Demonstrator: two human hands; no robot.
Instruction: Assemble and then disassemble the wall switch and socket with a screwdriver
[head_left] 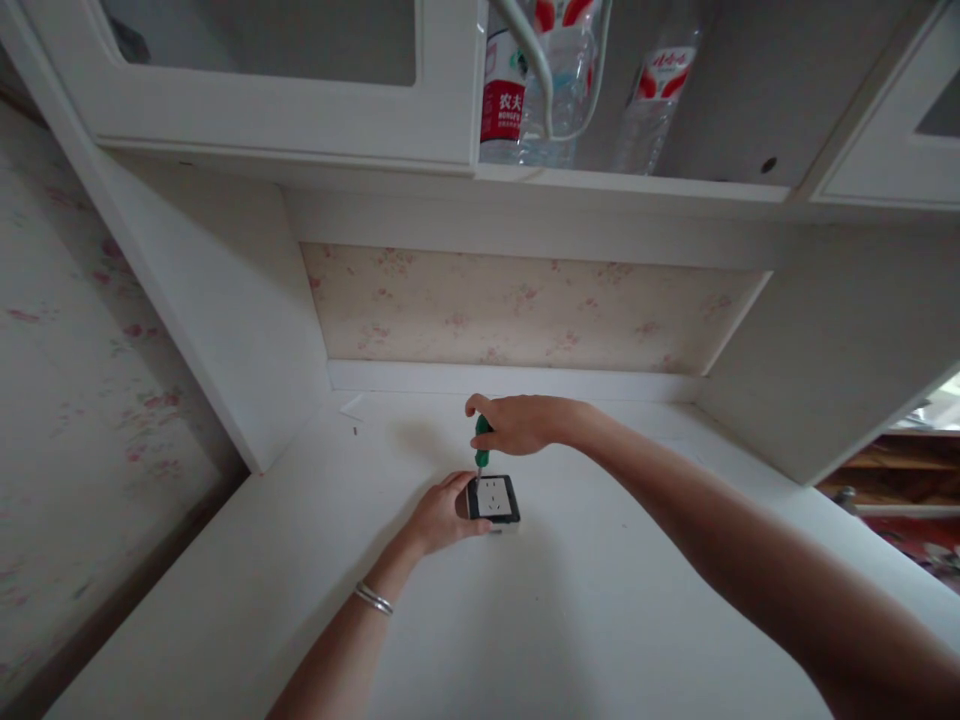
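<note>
A square wall socket (493,497) with a white face and a black frame lies face up on the white desktop. My left hand (442,515) grips it from the left, fingers at its far edge and thumb along its near edge. Above it, my right hand (517,424) is closed around the green handle of a screwdriver (482,440). The screwdriver stands nearly upright, its shaft reaching down to the left part of the socket's black frame. Whether the tip sits in a screw is too small to tell.
The white desktop (630,620) runs under both arms. Small bits, one a dark speck (355,431), lie at the back left. Overhead, a cabinet shelf (630,190) holds several plastic bottles (660,90) and a hanging white cable (541,70). Side panels (217,300) bound the desk.
</note>
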